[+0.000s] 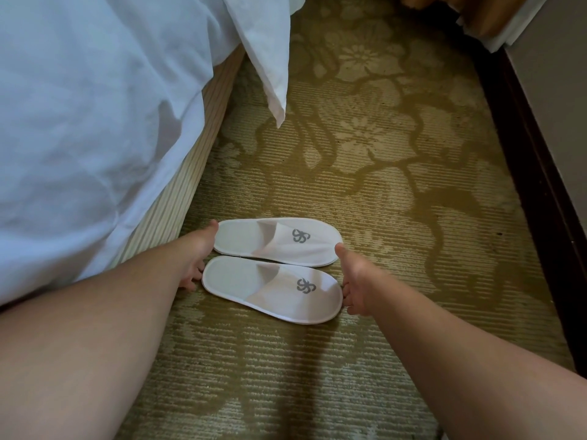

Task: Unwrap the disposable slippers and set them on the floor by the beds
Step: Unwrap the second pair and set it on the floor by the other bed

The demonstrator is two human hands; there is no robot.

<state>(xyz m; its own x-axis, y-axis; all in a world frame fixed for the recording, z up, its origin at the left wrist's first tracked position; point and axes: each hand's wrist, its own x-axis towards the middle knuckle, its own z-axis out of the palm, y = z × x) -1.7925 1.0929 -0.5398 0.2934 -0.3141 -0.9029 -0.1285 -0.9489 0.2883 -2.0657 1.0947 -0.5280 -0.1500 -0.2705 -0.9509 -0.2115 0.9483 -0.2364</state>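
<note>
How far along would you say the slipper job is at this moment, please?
Done: both slippers are unwrapped and lie flat, side by side, on the carpet beside the bed. In hand: the left hand is at their heels and the right hand at their toes, apparently squaring them up. Left: letting go; no wrapper is in view.

The left hand [199, 260] shows mostly its back; its fingers curl out of sight behind the slipper heels. At three o'clock the right hand's [355, 277] fingertips vanish behind the near slipper [273, 289]. The bed [85, 122] runs off at nine o'clock; a wooden thing [476, 14] at one o'clock is cropped, unidentifiable.
</note>
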